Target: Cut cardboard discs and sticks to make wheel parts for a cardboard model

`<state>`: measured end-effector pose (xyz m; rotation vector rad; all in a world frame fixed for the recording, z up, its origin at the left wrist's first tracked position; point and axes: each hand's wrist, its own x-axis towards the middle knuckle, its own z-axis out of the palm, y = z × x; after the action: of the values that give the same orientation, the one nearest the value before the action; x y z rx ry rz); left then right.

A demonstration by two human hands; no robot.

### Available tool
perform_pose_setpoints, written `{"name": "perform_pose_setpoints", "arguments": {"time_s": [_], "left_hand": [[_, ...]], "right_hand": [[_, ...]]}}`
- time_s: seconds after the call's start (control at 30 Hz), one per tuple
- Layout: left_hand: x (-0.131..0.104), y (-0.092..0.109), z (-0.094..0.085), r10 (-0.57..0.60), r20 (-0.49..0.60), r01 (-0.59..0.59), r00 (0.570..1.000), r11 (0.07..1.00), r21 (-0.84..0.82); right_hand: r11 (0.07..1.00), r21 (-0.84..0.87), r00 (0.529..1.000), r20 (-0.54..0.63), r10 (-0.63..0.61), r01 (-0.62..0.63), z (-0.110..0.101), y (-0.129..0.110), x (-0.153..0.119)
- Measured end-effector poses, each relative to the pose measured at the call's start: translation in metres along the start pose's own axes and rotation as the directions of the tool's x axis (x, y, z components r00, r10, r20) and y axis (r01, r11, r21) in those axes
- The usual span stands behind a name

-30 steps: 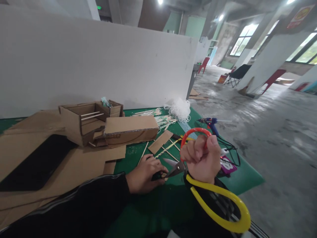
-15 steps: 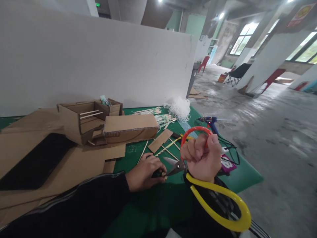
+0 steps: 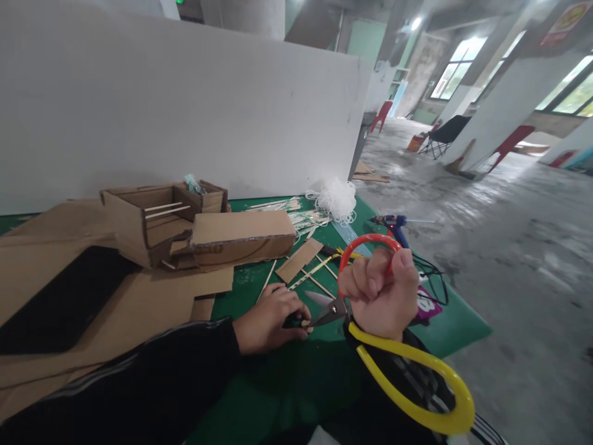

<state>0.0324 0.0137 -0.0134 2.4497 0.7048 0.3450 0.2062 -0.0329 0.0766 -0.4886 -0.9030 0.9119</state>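
My right hand (image 3: 380,290) is wrapped round the red handle of a pair of scissors (image 3: 333,308). Their yellow handle hangs free below my wrist, and the blades are parted, pointing left. Low over the green tabletop, my left hand (image 3: 273,318) is closed, with thumb and fingers round a small tan piece (image 3: 306,326). The lower blade's tip meets that piece. Something dark shows under the left fingers, too hidden to name. Just beyond this hand lie a yellow measuring tape (image 3: 315,270), thin wooden sticks (image 3: 266,279) and a cardboard strip (image 3: 299,261).
A cardboard box (image 3: 243,238) and an open cardboard construction (image 3: 152,222) stand at the back left, above flat cardboard sheets (image 3: 152,303). White string (image 3: 336,201) lies heaped at the back. A blue glue gun (image 3: 393,227) rests near the right edge of the green table (image 3: 463,327).
The view has shifted very slightly. Both hands and the scissors keep nearly the same pose, the blades still parted at the small tan piece.
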Motion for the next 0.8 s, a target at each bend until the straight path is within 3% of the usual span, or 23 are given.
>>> {"name": "perform_pose_setpoints", "arguments": {"time_s": [0.27,0.53,0.67,0.8], "left_hand": [[-0.002,0.007,-0.006,0.021,0.021,-0.020,1.000,1.000,-0.008],[-0.002,0.001,-0.003,0.005,0.006,-0.005,1.000,0.998,-0.063],[-0.004,-0.002,-0.001,-0.003,-0.039,-0.003,0.999,0.989,-0.149],[-0.005,-0.002,0.000,-0.084,-0.096,0.060,0.992,0.972,-0.227]], "right_hand": [[1.000,0.002,1.000,-0.003,0.014,-0.014,-0.002,-0.002,0.000],[0.999,0.015,0.999,0.014,0.052,-0.052,0.002,0.001,0.004],[1.000,-0.013,0.995,0.099,0.025,-0.024,0.015,-0.005,0.007],[0.999,-0.039,0.975,0.221,-0.013,0.022,0.027,-0.015,0.010]]}}
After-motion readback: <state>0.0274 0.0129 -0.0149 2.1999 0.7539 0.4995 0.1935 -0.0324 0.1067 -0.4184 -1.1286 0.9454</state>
